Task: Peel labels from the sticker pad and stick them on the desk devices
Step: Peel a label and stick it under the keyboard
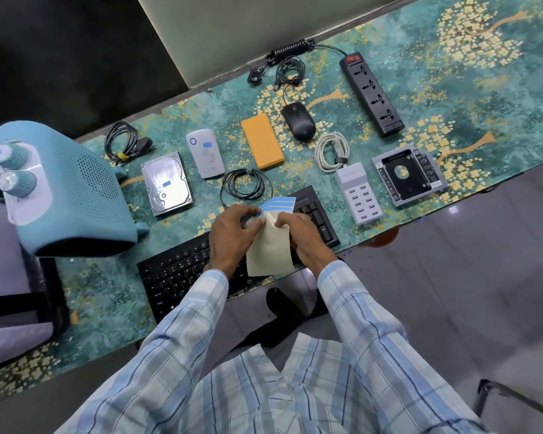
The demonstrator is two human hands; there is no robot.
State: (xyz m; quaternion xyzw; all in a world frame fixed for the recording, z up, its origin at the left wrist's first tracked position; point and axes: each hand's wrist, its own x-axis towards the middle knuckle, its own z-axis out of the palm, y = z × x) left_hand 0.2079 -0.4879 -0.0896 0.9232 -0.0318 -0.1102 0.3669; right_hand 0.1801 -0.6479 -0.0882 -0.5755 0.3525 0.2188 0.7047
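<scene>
I hold the sticker pad (270,245) over the black keyboard (176,277), a beige backing sheet with blue label strips showing at its top edge. My left hand (232,236) grips its left side. My right hand (298,233) pinches at the pad's top, where a label edge lifts. A blue label sits on the silver hard drive (166,183) and another on the white power bank (205,157). The orange power bank (262,140), black mouse (298,120), power strip (372,93), white USB charging hub (359,194) and drive caddy (409,175) show no label.
A teal heater (66,192) with two knobs stands at the left of the patterned desk (467,73). Coiled cables (121,142) lie among the devices, including a black coil (243,184) and a white one (331,151). The desk's edge runs just right of the hub.
</scene>
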